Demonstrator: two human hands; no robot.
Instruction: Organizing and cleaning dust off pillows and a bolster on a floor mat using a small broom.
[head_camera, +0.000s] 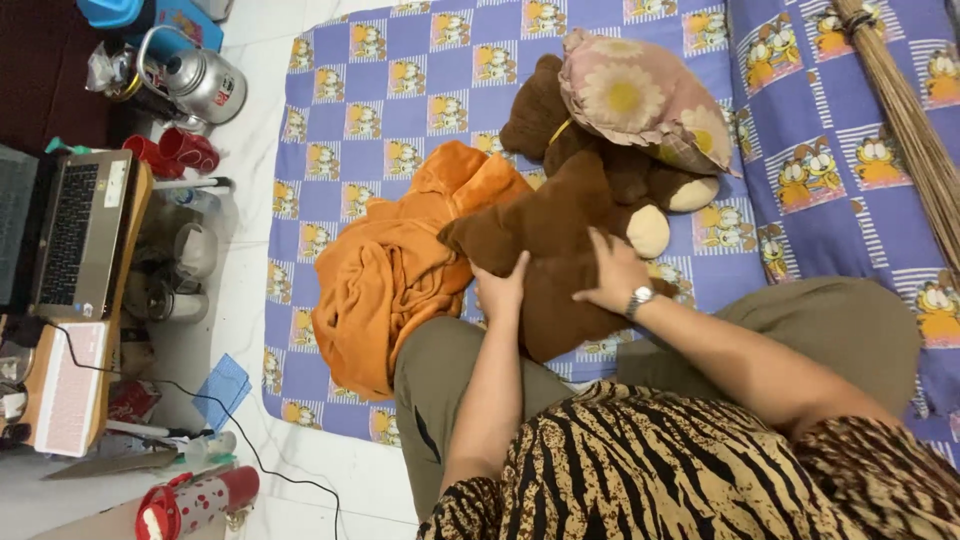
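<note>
Both hands (560, 280) on brown teddy bear (560, 230)

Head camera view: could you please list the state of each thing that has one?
Brown teddy bear: lying on the bed, held by both hands.
Left hand: gripping the bear.
Right hand: flat on the bear.
Orange blanket: crumpled.
Laptop: open.
Floral pillow: resting on the bear.

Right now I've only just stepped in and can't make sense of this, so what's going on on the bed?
A person sitting on the cartoon-print bedsheet has both hands on a big brown teddy bear. The left hand grips its edge, and the right hand, wearing a wristwatch, lies flat on top. A floral pillow rests on the bear's far end, and a crumpled orange blanket lies beside it, touching it.
</note>
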